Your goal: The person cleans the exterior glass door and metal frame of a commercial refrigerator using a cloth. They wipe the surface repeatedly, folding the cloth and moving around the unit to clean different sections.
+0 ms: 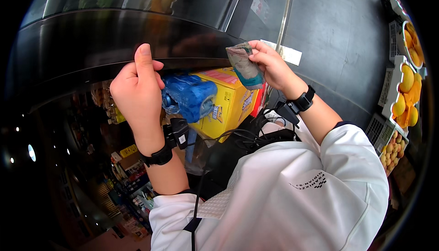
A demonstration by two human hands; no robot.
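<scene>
My right hand (271,64) pinches a folded, worn grey and teal cloth (245,65) by its upper side, before the right end of a glossy black panel (85,41). My left hand (139,79) is curled into a loose fist with the thumb up, at the lower edge of that panel. No object shows in it, and I cannot tell if it touches the panel. Between and below my hands are plastic-wrapped blue bottles (192,95) and a yellow cardboard box (223,113).
Dark glass (192,0) with reflections rises above the panel. A metal-edged glass pane and a white card (291,55) stand on the right, over grey floor tiles (336,28). Fruit crates (394,89) line the far right. Black cables (236,132) hang near my body; shelved goods are at lower left.
</scene>
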